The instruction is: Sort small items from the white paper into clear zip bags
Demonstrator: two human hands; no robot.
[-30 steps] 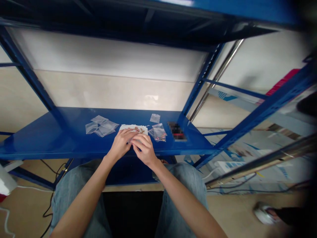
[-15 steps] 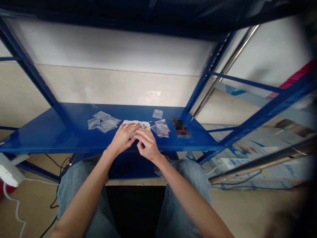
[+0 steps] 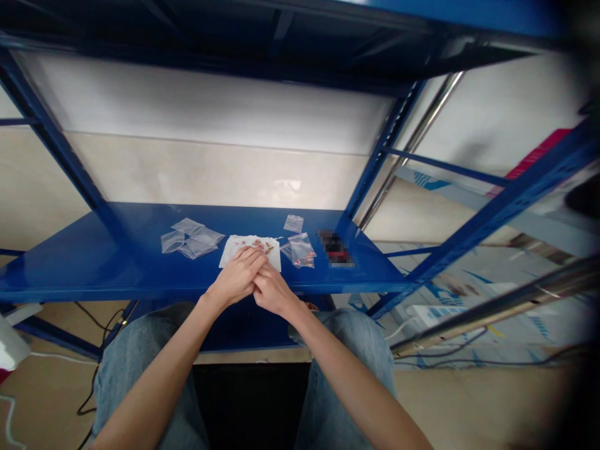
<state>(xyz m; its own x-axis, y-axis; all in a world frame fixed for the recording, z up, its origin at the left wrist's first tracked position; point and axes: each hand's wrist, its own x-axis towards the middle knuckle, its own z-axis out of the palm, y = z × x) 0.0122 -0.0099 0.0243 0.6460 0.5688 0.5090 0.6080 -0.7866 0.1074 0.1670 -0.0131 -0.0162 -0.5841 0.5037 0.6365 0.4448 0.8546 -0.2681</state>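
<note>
My left hand [image 3: 241, 274] and my right hand [image 3: 270, 284] meet over the front edge of a white sheet of paper [image 3: 227, 256], fingers closed and overlapping. Whatever they hold, if anything, is hidden between the fingers. Just beyond my fingertips, several small reddish and brown pieces [image 3: 259, 245] lie on the paper. Right of it rests a clear zip bag [image 3: 300, 245] with small orange and red pieces in its lower part. Behind that bag is a smaller clear zip bag [image 3: 293, 223] lying flat.
Several clear plastic bags [image 3: 192, 237] overlap on the left of the blue shelf [image 3: 117, 262]. A dark, pixelated object [image 3: 334, 248] lies at the right. Blue uprights [image 3: 375, 156] frame the shelf, and another shelf [image 3: 210, 44] hangs overhead. My knees are under the front edge.
My hands have drawn closer together and slightly back toward me, uncovering more of the paper and its pieces. A clear plastic bit between them is now out of sight. The camera view shifted slightly.
</note>
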